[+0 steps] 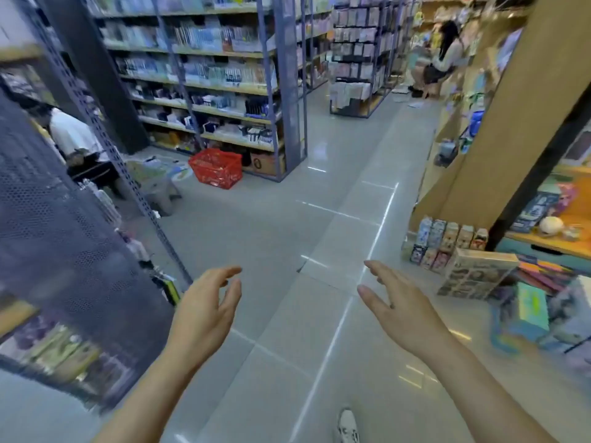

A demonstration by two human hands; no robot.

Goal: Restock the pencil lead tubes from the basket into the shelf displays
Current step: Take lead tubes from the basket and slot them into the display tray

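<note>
Left hand [204, 308] and right hand [399, 311] hang empty, fingers loosely spread — likely freed for the red basket [216, 169] at eleven o'clock.

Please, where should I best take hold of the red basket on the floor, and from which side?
Grip the red basket by its top rim, from above on the aisle side: it stands upright, mouth up, with shelving behind it. No handle shows.
</note>
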